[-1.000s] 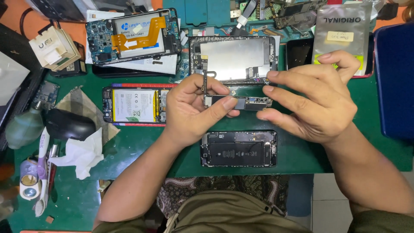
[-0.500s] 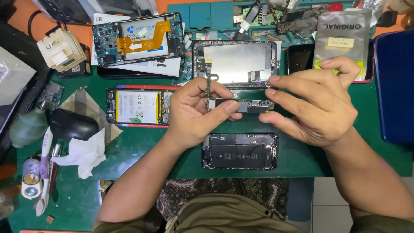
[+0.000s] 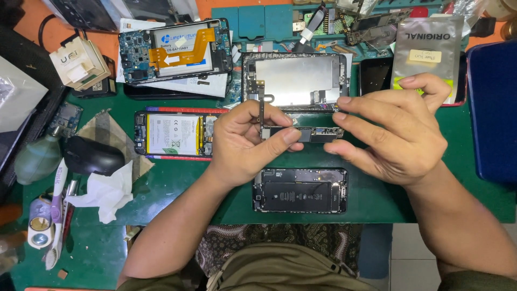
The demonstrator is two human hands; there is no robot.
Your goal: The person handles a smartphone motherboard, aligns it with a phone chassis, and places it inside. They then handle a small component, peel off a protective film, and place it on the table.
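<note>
My left hand (image 3: 247, 143) and my right hand (image 3: 390, 132) together hold a narrow phone circuit board (image 3: 315, 133) above the green mat (image 3: 177, 180). The left thumb and fingers pinch its left end, where a thin black strip sticks upward. The right fingertips pinch its right end. Just below the board lies an opened black phone body (image 3: 300, 190) with its battery showing. Behind the board rests a phone screen panel (image 3: 293, 81) with a silver metal back.
An opened phone with a white battery (image 3: 172, 134) lies left of my hands. Another opened phone with an orange flex cable (image 3: 175, 49) sits at the back. A silver pouch (image 3: 425, 51), blue case (image 3: 495, 108), white tissue (image 3: 107, 191), black mouse (image 3: 91, 155) and tools (image 3: 51, 215) surround the mat.
Both hands keep their grip on the circuit board. The view has shifted slightly; the hands and board stay in nearly the same place.
</note>
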